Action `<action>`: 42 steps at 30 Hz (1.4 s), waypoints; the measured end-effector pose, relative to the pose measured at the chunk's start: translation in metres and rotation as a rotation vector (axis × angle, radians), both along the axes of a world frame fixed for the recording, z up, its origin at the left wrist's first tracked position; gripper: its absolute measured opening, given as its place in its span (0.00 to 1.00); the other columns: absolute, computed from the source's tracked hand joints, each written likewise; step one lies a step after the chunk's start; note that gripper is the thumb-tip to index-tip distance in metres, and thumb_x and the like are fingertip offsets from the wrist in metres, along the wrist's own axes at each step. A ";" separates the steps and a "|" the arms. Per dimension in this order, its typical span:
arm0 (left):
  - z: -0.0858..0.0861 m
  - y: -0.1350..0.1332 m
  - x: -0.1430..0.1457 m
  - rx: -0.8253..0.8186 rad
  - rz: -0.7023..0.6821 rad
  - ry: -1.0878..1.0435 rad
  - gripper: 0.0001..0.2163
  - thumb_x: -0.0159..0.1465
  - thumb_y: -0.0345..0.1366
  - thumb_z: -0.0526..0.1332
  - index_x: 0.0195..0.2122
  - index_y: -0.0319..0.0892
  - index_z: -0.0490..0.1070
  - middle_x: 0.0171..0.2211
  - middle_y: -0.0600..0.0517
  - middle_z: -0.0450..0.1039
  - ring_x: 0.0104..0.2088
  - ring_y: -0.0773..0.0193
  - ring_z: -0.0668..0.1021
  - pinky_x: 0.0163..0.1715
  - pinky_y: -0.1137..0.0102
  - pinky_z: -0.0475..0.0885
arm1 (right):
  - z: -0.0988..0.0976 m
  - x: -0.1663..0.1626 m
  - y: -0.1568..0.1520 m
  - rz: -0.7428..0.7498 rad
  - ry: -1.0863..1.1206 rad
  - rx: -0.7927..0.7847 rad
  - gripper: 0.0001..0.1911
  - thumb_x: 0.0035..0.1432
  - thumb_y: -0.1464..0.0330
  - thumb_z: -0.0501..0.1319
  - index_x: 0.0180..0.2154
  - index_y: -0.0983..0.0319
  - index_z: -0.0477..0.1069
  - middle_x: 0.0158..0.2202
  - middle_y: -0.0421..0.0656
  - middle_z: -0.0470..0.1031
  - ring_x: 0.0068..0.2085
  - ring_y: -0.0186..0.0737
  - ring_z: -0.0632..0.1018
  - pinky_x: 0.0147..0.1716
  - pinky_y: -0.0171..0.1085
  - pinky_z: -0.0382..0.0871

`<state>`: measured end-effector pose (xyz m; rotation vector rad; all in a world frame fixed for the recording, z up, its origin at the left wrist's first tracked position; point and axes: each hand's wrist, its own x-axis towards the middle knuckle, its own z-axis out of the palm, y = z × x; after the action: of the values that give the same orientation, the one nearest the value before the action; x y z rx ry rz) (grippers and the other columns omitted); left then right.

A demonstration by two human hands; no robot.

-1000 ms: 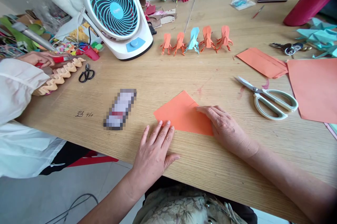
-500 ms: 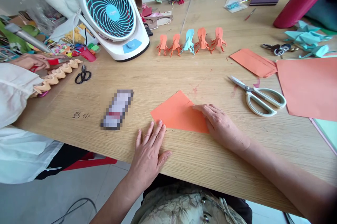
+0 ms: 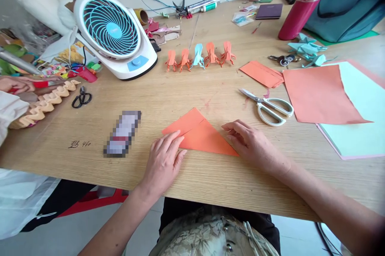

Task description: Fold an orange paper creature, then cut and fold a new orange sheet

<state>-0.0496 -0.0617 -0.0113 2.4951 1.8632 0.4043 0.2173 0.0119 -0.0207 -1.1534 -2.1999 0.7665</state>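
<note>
A folded orange sheet of paper [image 3: 201,135], roughly triangular, lies flat near the table's front edge, with a crease line near its top corner. My left hand [image 3: 164,157] rests over its lower left part, fingers stretched out and covering that corner. Beside the sloping right edge is my right hand [image 3: 251,141], its fingers bent, with a gap between index finger and thumb. Whether the right thumb touches the paper I cannot tell. White-handled scissors [image 3: 272,109] lie open beyond my right hand.
A phone-like blurred item [image 3: 122,133] lies left of my left hand. Several folded paper figures [image 3: 198,56] stand in a row behind. Further around are a fan [image 3: 132,63], orange paper pieces [image 3: 261,74], larger sheets [image 3: 315,93], a magenta bottle [image 3: 300,13] and a person's hand [image 3: 18,84].
The view has shifted, so things on the table appear further left. My left hand has slid onto the paper's left part. My right fingertips have come off the paper's right side.
</note>
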 end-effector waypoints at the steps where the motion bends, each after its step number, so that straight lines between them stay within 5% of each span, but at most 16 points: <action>1: -0.001 0.004 0.005 -0.016 -0.044 -0.004 0.19 0.71 0.37 0.49 0.62 0.41 0.60 0.61 0.42 0.64 0.60 0.53 0.67 0.57 0.55 0.64 | 0.001 0.000 -0.002 0.012 -0.005 -0.002 0.10 0.65 0.73 0.53 0.46 0.60 0.68 0.41 0.45 0.73 0.37 0.39 0.76 0.37 0.38 0.71; 7: -0.014 0.010 0.022 -0.201 -0.262 0.192 0.33 0.69 0.52 0.47 0.70 0.42 0.40 0.70 0.44 0.42 0.69 0.50 0.45 0.64 0.49 0.49 | 0.005 -0.006 -0.013 0.157 -0.095 0.140 0.13 0.64 0.75 0.54 0.49 0.62 0.68 0.49 0.51 0.72 0.49 0.48 0.73 0.48 0.49 0.70; 12: -0.014 0.009 0.018 -0.228 -0.277 0.236 0.38 0.66 0.57 0.46 0.70 0.40 0.36 0.71 0.43 0.38 0.70 0.49 0.43 0.65 0.49 0.47 | -0.001 -0.014 -0.026 0.289 -0.258 0.257 0.22 0.64 0.67 0.57 0.58 0.66 0.64 0.59 0.52 0.67 0.57 0.55 0.68 0.49 0.54 0.69; 15: -0.013 0.009 0.014 -0.245 -0.294 0.220 0.37 0.67 0.57 0.46 0.70 0.41 0.37 0.70 0.43 0.38 0.70 0.49 0.43 0.65 0.50 0.47 | -0.004 -0.014 -0.028 0.325 -0.325 0.357 0.20 0.64 0.70 0.56 0.56 0.69 0.66 0.59 0.54 0.67 0.57 0.56 0.68 0.48 0.53 0.71; 21: -0.013 0.014 0.009 -0.179 -0.274 0.141 0.28 0.70 0.46 0.49 0.68 0.40 0.49 0.69 0.43 0.47 0.68 0.51 0.53 0.63 0.53 0.55 | 0.000 -0.011 -0.025 0.332 -0.364 0.539 0.18 0.61 0.80 0.51 0.53 0.74 0.68 0.49 0.59 0.73 0.48 0.54 0.75 0.39 0.47 0.76; 26: -0.009 0.033 0.013 0.030 -0.328 0.105 0.17 0.69 0.38 0.55 0.56 0.38 0.68 0.58 0.42 0.68 0.58 0.50 0.69 0.55 0.55 0.68 | 0.004 -0.010 -0.019 0.291 -0.300 0.422 0.17 0.63 0.80 0.50 0.51 0.71 0.69 0.44 0.56 0.75 0.44 0.49 0.77 0.39 0.46 0.77; 31: -0.011 0.051 0.010 0.233 -0.521 0.166 0.12 0.67 0.33 0.57 0.51 0.37 0.71 0.50 0.44 0.76 0.51 0.54 0.76 0.49 0.60 0.75 | 0.004 -0.011 -0.017 0.207 -0.185 0.215 0.16 0.63 0.77 0.54 0.52 0.65 0.67 0.47 0.51 0.73 0.45 0.44 0.76 0.44 0.43 0.75; 35: -0.012 0.060 0.009 0.397 -0.587 0.151 0.07 0.66 0.28 0.58 0.44 0.37 0.72 0.42 0.46 0.80 0.43 0.60 0.80 0.41 0.66 0.77 | 0.001 -0.013 -0.015 0.179 -0.265 0.311 0.18 0.61 0.75 0.58 0.53 0.65 0.67 0.47 0.52 0.74 0.45 0.47 0.75 0.42 0.44 0.74; 42: 0.005 0.070 0.029 0.427 -0.557 0.089 0.06 0.65 0.28 0.59 0.41 0.38 0.72 0.36 0.50 0.79 0.36 0.62 0.79 0.37 0.68 0.75 | 0.007 -0.012 -0.006 0.030 -0.142 0.467 0.09 0.64 0.75 0.56 0.37 0.62 0.74 0.35 0.44 0.79 0.34 0.37 0.75 0.35 0.38 0.66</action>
<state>-0.0208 0.0079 -0.0060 3.1939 1.0951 0.7339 0.2057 0.0058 -0.0135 -0.9587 -2.3448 0.1623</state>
